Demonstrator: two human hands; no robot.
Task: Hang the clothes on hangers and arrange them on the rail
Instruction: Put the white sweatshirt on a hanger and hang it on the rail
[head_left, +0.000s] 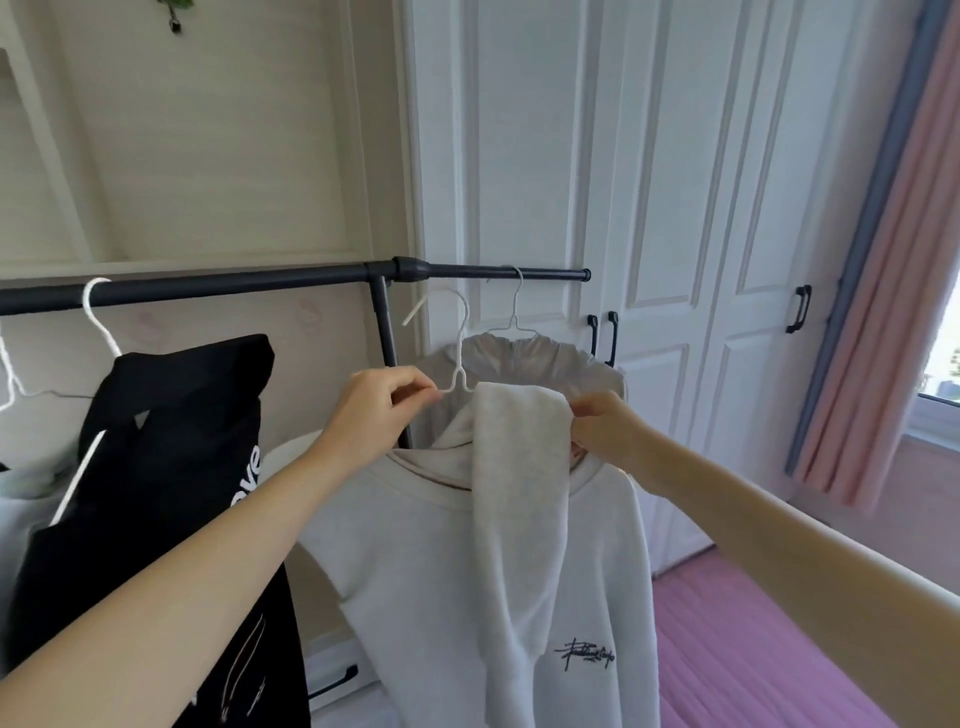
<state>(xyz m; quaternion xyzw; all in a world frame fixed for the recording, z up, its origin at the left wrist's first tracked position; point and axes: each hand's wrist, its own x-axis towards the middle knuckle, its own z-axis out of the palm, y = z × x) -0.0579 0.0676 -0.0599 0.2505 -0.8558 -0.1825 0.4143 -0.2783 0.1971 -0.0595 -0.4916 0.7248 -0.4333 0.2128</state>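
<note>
Below the rail (218, 285) — left hand (374, 410) pinching hanger (460, 338), right hand (608, 431) gripping hoodie (441, 561).

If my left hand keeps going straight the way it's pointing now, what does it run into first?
Probably the grey garment already hanging on the rail, just behind the white hanger that your left hand pinches. Depth is hard to judge in this view; beyond it stand the wardrobe doors.
</note>
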